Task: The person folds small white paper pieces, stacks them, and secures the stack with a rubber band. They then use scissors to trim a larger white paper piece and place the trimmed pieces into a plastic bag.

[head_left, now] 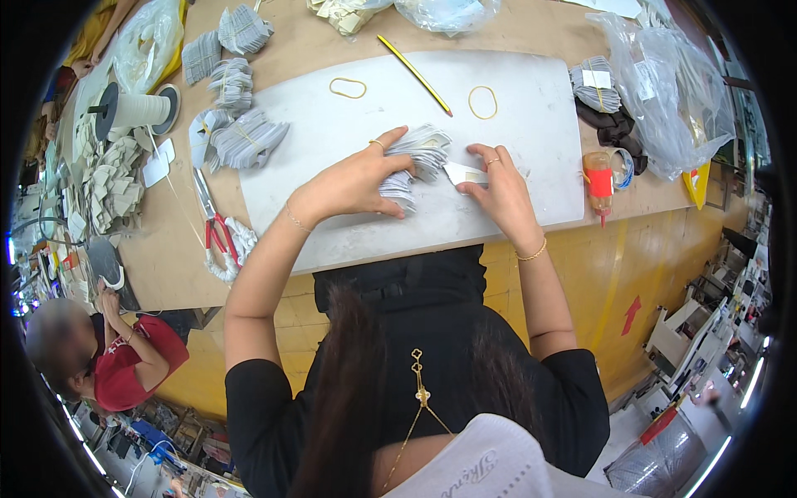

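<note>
Left hand is wrapped round a fanned stack of pale pieces: fingers apart, thumb at the near side, forefinger at the far side, stack gripped between. Stack is mid-board, right in front of me, edges splayed toward my right. Right hand is just beside it, forefinger and thumb well parted, a white piece in between, its tip near the stack; can't tell how firmly it's pinched, or by which fingers. Both hands are over the white board on the brown table. Beyond them on the board: yellow pencil lying at a slant, one rubber band to its left, another rubber band to its right. Off the board's left edge: red-handled scissors, a spool, and several bundles, nearest one overlapping the board edge. Right side: a bottle with a red band lying at the board's edge, a tied bundle and a clear plastic bag farther back. Co-worker in a red shirt is at lower left.
</note>
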`<state>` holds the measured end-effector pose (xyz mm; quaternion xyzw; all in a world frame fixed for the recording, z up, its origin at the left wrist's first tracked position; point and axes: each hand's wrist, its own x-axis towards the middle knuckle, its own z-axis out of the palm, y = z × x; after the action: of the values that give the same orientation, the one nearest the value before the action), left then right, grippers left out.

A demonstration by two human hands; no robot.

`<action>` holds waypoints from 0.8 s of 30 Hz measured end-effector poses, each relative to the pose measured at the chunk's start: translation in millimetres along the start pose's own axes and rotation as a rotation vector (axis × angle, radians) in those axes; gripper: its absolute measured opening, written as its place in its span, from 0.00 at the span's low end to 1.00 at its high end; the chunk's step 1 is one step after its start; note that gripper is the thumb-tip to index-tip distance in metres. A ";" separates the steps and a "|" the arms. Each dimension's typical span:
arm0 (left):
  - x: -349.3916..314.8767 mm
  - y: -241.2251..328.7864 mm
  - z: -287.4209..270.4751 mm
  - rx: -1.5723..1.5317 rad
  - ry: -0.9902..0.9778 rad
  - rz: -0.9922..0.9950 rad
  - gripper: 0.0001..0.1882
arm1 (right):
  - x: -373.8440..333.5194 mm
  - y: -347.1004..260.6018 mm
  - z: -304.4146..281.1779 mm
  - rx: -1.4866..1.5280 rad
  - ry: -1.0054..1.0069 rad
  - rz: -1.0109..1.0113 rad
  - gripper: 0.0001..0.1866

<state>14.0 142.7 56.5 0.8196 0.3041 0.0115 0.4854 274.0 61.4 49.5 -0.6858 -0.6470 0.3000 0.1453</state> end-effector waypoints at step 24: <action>-6.4 -10.2 14.7 0.012 0.122 0.102 0.32 | 28.9 -49.6 1.1 -0.222 0.120 -0.559 0.29</action>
<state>8.4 131.4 42.4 0.8346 0.2911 0.0844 0.4600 233.1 95.3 71.3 -0.5091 -0.8298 0.1350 0.1844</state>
